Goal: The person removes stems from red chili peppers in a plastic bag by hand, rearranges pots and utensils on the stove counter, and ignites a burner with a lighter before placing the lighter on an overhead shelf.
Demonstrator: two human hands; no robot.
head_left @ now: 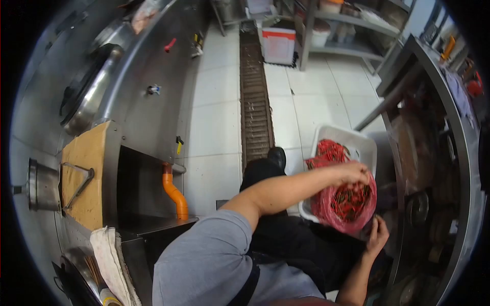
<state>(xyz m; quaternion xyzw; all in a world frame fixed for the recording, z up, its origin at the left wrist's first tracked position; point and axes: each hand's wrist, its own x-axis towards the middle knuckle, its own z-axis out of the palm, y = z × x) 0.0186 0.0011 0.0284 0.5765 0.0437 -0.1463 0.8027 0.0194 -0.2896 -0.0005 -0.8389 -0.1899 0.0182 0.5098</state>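
A pink plastic bag (371, 203) full of red dried chilies (348, 204), with dark bits among them, stands open in a white basket (365, 145) low on my right. My left hand (353, 175) reaches across to the bag's upper side, its fingers curled down at the opening. What those fingers grip is hidden. Just below the bag's near right edge is my right hand (376, 235), thumb and fingers drawn together around something small and dark that I cannot make out. More red chilies (332, 151) lie at the far end of the basket.
A dark floor drain (255, 97) runs along the white tiles. A metal rack (352, 48) and a red-rimmed white bin (278, 46) stand ahead. On the left are a steel counter (148, 66), a wooden board (84, 178) and an orange pipe (173, 191). Steel shelving (457, 97) flanks my right.
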